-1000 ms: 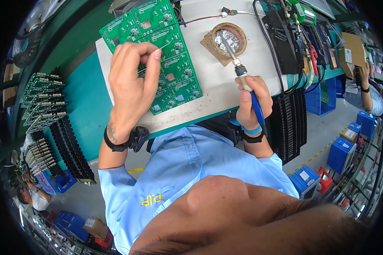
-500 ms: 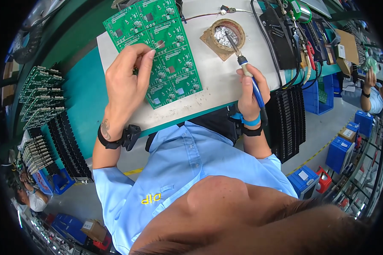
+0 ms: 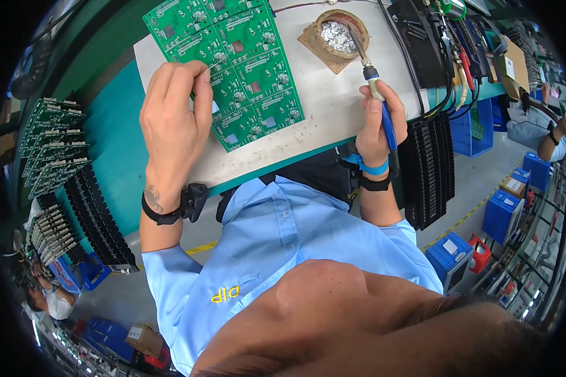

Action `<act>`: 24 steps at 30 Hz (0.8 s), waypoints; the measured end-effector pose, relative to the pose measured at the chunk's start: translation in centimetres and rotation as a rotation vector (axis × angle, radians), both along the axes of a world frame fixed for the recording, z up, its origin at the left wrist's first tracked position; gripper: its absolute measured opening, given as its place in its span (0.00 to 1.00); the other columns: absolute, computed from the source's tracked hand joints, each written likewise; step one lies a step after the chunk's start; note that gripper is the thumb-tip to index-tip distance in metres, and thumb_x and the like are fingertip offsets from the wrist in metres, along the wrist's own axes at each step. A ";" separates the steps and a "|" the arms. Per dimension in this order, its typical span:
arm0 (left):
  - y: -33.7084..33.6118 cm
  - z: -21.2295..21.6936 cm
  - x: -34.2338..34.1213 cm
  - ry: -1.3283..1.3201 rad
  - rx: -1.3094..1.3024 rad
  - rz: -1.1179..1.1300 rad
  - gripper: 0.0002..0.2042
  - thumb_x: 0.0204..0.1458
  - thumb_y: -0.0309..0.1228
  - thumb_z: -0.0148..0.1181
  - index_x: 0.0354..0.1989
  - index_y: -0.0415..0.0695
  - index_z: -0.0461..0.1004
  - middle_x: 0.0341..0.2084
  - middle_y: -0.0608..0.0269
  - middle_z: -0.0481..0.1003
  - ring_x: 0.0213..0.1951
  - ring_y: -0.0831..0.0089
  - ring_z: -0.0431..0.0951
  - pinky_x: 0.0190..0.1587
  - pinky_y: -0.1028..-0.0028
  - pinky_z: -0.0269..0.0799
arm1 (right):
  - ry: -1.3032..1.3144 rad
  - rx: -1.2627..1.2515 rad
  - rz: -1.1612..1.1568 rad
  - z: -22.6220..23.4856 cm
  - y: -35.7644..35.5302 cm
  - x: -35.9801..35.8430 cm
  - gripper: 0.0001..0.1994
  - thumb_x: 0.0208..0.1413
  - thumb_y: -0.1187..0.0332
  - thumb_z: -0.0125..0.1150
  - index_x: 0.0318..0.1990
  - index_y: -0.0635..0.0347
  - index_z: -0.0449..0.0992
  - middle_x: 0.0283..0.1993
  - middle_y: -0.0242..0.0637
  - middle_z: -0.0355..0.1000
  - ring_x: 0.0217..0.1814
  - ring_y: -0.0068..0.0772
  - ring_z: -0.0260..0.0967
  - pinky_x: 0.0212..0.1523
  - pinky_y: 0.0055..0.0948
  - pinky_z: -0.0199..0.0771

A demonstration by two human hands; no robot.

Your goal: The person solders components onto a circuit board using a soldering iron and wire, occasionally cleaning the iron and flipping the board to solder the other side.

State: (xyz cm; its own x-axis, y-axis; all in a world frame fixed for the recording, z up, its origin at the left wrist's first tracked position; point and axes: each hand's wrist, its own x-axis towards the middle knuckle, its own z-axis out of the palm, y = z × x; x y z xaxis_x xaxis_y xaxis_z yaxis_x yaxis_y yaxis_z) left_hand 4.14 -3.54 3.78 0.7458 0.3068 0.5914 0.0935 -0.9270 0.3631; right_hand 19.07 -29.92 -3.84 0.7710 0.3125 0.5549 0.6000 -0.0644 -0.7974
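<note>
A large green circuit board panel [image 3: 253,94], divided into several like boards, lies on the pale work surface in front of me. Above its left side is my left hand [image 3: 175,113], thumb and fingertips pinched together. What they pinch, if anything, is too small to make out. My right hand [image 3: 374,135] is closed around a soldering iron [image 3: 388,122] with a blue handle. The iron's metal tip reaches into a round brown pot [image 3: 319,43] filled with silvery scraps, on a square brown base right of the panel.
Green circuit boards [image 3: 56,122] stand in rows at the left, beside black slotted racks [image 3: 97,210]. Another black rack [image 3: 431,169] is by my right arm. Cables and tools, including red-handled pliers [image 3: 466,66], crowd the far right. Blue bins [image 3: 449,254] sit on the floor; other people are at both sides.
The iron's tip has moved slightly up and right inside the pot with my right hand. My left hand has shifted a little left over the panel, still pinched.
</note>
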 end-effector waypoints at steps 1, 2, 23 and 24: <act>0.0 0.2 0.0 0.003 -0.004 -0.004 0.06 0.54 0.20 0.69 0.37 0.38 0.77 0.29 0.60 0.75 0.30 0.66 0.76 0.32 0.67 0.72 | -0.005 0.000 -0.003 0.0 0.1 0.0 0.16 0.69 0.73 0.55 0.60 0.72 0.74 0.44 0.49 0.83 0.39 0.22 0.75 0.44 0.22 0.76; 0.0 0.5 -0.1 0.007 0.009 -0.002 0.05 0.55 0.20 0.69 0.37 0.38 0.78 0.30 0.60 0.76 0.30 0.68 0.77 0.33 0.68 0.73 | -0.003 -0.004 -0.007 0.0 0.1 0.0 0.16 0.69 0.73 0.55 0.60 0.72 0.74 0.44 0.49 0.83 0.39 0.22 0.75 0.44 0.22 0.76; -1.8 -0.7 -7.0 0.072 -0.311 0.122 0.03 0.60 0.21 0.65 0.37 0.38 0.76 0.29 0.60 0.76 0.29 0.72 0.76 0.32 0.73 0.72 | -0.146 0.108 0.143 -0.7 -0.5 -0.1 0.25 0.74 0.55 0.51 0.59 0.75 0.72 0.46 0.51 0.79 0.42 0.38 0.76 0.49 0.37 0.76; -2.1 -1.4 -7.7 0.055 -0.358 0.154 0.02 0.60 0.21 0.64 0.37 0.38 0.76 0.29 0.61 0.76 0.29 0.73 0.75 0.31 0.74 0.71 | -0.153 0.150 0.171 -0.7 -0.3 -0.8 0.25 0.74 0.54 0.51 0.59 0.75 0.73 0.46 0.52 0.79 0.43 0.40 0.76 0.48 0.39 0.76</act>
